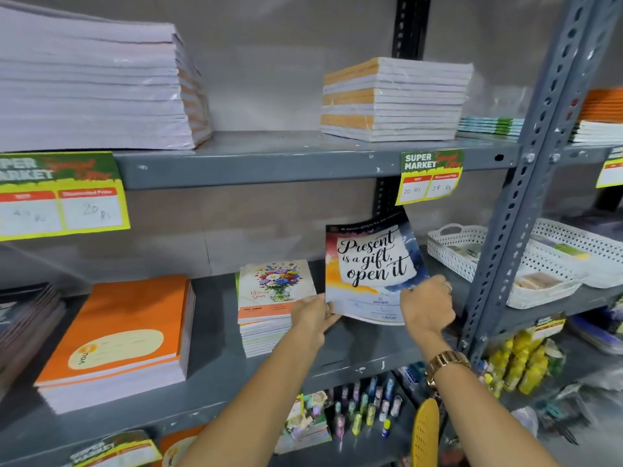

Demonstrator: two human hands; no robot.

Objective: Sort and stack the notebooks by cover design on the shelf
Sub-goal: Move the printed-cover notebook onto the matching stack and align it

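Both hands hold up a notebook (371, 264) whose cover reads "Present is a gift, open it", tilted upright over the middle shelf (215, 332). My left hand (312, 316) grips its lower left corner. My right hand (428, 305) grips its lower right edge. Just left of it stands a stack of notebooks with a flower-vase cover (274, 298). Further left lies a thick stack of orange-cover notebooks (124, 335).
White perforated baskets (499, 261) sit right of the held notebook, behind a grey slotted upright (526, 183). The upper shelf carries wrapped notebook bundles (394, 99) and a big stack at left (91, 79). Price tags (429, 176) hang from its edge. Pens and small items fill the shelf below.
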